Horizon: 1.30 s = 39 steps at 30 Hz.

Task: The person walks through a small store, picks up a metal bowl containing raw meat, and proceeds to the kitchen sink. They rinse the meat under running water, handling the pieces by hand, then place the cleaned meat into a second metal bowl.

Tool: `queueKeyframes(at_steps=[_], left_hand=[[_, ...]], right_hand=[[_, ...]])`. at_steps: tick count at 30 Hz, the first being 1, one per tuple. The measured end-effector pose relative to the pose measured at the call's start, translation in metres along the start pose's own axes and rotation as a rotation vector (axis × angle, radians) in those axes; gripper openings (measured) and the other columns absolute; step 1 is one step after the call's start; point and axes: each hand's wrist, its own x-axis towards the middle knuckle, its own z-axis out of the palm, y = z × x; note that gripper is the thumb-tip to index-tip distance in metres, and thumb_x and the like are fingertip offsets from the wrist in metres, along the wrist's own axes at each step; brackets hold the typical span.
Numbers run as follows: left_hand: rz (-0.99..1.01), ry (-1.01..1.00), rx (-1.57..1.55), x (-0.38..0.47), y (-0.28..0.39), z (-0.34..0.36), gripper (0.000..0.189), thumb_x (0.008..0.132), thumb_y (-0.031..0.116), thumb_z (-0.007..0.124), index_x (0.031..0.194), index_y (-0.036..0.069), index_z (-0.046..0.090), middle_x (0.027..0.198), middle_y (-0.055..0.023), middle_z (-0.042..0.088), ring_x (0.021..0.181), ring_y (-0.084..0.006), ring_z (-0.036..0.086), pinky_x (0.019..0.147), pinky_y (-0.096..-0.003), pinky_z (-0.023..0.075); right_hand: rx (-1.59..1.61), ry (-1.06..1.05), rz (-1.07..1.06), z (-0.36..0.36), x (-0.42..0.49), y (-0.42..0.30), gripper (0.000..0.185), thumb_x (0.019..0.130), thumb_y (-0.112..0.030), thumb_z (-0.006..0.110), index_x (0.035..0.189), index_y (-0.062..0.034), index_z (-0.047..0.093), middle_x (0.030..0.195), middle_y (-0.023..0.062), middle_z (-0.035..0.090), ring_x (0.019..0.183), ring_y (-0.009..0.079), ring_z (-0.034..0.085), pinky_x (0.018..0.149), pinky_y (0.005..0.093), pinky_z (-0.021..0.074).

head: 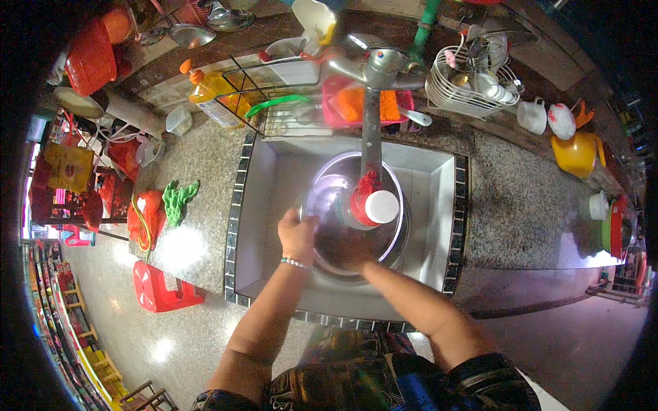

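Note:
A round metal pot point(329, 187) sits in the tiled sink point(262, 190), under the long metal faucet point(371, 128). On the faucet's end is a white cap-like fitting point(381, 207) with red material point(364, 194) tied around it. My left hand point(298, 236), with a beaded bracelet at its wrist, grips the pot's left rim. My right hand point(354, 257) reaches down inside the pot near its front edge; it is dark and blurred, so its fingers and anything in them cannot be made out.
Behind the sink stand a wire rack point(298, 115), a yellow soap bottle point(218, 103), a pink basket point(329, 103) with an orange cloth and a white cutlery basket point(462, 97). A green cloth point(180, 200) lies on the left counter. A yellow pitcher point(573, 154) stands right.

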Motion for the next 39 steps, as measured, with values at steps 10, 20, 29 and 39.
queueKeyframes(at_steps=[10, 20, 29, 39], left_hand=[[-0.046, -0.045, 0.003, -0.017, 0.015, -0.026, 0.011, 0.076, -0.003, 0.069, 0.083, 0.003, 0.063, 0.076, 0.0007, 0.064, 0.066, -0.0096, 0.055, 0.061, -0.0239, 0.0434], [-0.213, -0.043, -0.186, -0.002, 0.000, -0.024, 0.016, 0.074, 0.002, 0.069, 0.090, 0.003, 0.064, 0.079, -0.0001, 0.062, 0.070, -0.0104, 0.054, 0.061, -0.0282, 0.0429], [-0.317, -0.123, -0.141, -0.029, 0.010, -0.022, 0.017, 0.078, -0.002, 0.067, 0.092, 0.005, 0.061, 0.085, -0.0039, 0.066, 0.075, -0.0174, 0.062, 0.069, -0.0333, 0.0505], [-0.281, -0.014, -0.168, -0.016, 0.021, -0.017, 0.016, 0.078, 0.000, 0.066, 0.094, 0.001, 0.063, 0.084, -0.0038, 0.065, 0.076, -0.0145, 0.059, 0.068, -0.0273, 0.0455]], right_hand=[[-0.217, 0.001, -0.309, -0.033, -0.030, 0.027, 0.049, 0.086, -0.017, 0.050, 0.135, -0.0162, 0.044, 0.136, 0.0137, 0.047, 0.126, 0.0283, 0.045, 0.109, 0.0427, 0.0312], [-0.388, 0.108, -0.143, -0.023, 0.015, 0.083, 0.029, 0.083, -0.020, 0.053, 0.110, -0.0095, 0.059, 0.108, 0.0136, 0.058, 0.104, 0.0278, 0.054, 0.090, 0.0407, 0.0432], [0.444, 0.383, 0.083, -0.006, 0.050, -0.012, 0.041, 0.085, -0.021, 0.055, 0.123, -0.0042, 0.052, 0.118, 0.0171, 0.058, 0.113, 0.0331, 0.055, 0.098, 0.0434, 0.0425], [0.154, 0.101, -0.055, 0.026, 0.021, 0.080, 0.042, 0.082, -0.015, 0.054, 0.122, -0.0041, 0.053, 0.123, 0.0174, 0.055, 0.116, 0.0318, 0.052, 0.100, 0.0432, 0.0402]])
